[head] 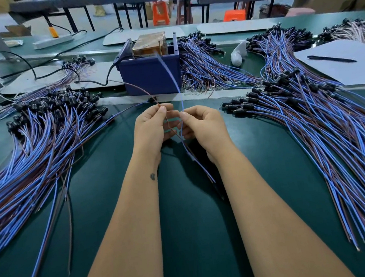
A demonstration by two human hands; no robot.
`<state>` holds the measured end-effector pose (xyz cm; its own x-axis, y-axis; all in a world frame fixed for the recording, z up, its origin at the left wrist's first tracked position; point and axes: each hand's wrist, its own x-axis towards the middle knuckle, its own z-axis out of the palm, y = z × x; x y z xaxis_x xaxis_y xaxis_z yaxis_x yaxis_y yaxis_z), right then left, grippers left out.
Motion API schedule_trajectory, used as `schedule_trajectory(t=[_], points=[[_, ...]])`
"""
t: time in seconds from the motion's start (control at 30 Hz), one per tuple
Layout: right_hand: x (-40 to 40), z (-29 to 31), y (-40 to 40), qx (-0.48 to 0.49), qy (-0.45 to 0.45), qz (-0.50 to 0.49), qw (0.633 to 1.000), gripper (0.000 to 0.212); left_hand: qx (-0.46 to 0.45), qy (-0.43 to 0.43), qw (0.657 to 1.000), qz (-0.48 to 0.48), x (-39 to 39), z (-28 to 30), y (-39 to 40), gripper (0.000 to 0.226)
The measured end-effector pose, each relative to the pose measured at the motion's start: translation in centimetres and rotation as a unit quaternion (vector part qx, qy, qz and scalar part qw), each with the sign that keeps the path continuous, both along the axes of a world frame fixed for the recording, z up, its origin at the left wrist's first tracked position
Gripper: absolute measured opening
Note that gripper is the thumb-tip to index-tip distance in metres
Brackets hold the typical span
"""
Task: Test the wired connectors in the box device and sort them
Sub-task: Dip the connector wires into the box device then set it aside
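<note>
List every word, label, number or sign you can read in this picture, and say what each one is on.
No text can be read anywhere in this view.
The blue box device shows no label on its near wall.
The white sheet under the black pen looks blank.
The small dark mark on the left forearm is too small to make out.
The cartons at the back are too blurred to read.

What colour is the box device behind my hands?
Dark blue. The box device shows in the head view, standing on the green table.
</note>
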<state>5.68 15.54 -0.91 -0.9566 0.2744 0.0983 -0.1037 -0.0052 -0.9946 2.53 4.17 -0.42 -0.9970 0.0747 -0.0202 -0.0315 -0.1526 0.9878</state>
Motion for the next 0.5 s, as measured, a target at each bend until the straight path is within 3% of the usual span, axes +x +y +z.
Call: schedule_trajectory(t=[0.13,0.5], points=[[-0.16,0.12,0.13,-0.046,0.0,-0.024,0.999,0.011,-0.056,0.033,0.997,0.044,-0.24,-0.51,-0.22,0.026],[-0.19,0.08,0.03,-0.007,0.002,-0.024,1.0,0.015,-0.133,0.047,0.986,0.094,-0.54,-0.65,-0.49,0.026]])
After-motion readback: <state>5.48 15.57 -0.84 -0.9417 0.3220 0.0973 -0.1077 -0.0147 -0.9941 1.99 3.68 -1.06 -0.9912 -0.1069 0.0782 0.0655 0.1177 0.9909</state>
